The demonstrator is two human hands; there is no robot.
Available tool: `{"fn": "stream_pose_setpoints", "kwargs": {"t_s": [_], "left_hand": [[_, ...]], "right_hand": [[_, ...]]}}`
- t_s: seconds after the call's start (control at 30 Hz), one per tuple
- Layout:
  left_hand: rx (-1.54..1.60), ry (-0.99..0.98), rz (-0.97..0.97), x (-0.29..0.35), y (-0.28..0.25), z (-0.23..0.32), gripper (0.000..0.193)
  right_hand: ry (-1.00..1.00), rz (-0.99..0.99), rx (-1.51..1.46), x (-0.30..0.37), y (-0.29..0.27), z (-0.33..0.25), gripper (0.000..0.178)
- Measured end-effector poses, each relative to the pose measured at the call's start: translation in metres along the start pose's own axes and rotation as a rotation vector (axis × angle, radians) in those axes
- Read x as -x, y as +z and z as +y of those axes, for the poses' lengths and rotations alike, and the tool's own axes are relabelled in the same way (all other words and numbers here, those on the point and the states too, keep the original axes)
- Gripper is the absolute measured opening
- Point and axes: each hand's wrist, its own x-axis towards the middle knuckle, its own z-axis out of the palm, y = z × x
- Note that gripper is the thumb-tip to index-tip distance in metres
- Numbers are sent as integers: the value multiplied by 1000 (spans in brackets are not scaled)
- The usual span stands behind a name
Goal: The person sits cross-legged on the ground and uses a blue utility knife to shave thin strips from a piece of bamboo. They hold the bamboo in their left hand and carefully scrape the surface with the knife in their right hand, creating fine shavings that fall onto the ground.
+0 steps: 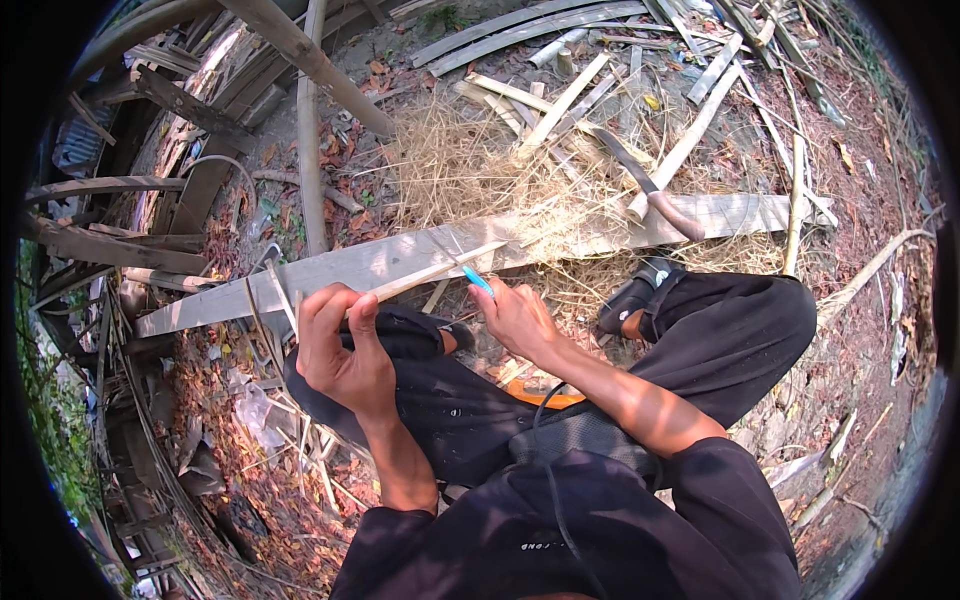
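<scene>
Down at nine o'clock of the person's lap, the left hand (340, 355) closes its fingers around the near end of a thin bamboo strip (425, 275), which runs up toward one o'clock and crosses the long grey plank (330, 268). That strip looks light, springy and splintery along its edges, so I judge the safest hold is low on the shaft, clear of the cutting point. Moving right, the right hand (515, 318) is clenched on a small blue-handled knife (478, 280), blade against the strip. Beyond, at twelve o'clock, dry shavings (470, 170) pile up; at two o'clock a curved chopping blade (650, 190) rests on the plank. Open room is scarce: split bamboo lies all around.
</scene>
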Motion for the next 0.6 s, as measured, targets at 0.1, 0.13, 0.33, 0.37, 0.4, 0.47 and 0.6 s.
{"fn": "stream_pose_setpoints", "kwargs": {"t_s": [0.1, 0.13, 0.33, 0.37, 0.4, 0.47, 0.6], "left_hand": [[12, -8, -9, 0, 3, 3, 10], [14, -26, -2, 1, 2, 2, 10], [13, 25, -13, -4, 17, 10, 8], [7, 36, -26, -3, 17, 13, 8], [-11, 27, -16, -1, 14, 12, 8], [-34, 3, -2, 2, 12, 10, 7], [-24, -60, 52, -7, 12, 7, 6]], "right_hand": [[-140, 207, 94, -7, 12, 23, 46], [-71, 141, 90, -8, 16, 27, 48], [10, 166, 214, -45, 41, 115, 51], [39, 172, 238, -44, 48, 139, 51], [151, 107, 242, -36, 41, 150, 52], [269, 48, 216, -35, 31, 159, 57], [292, 100, 135, -34, 19, 128, 61]]}}
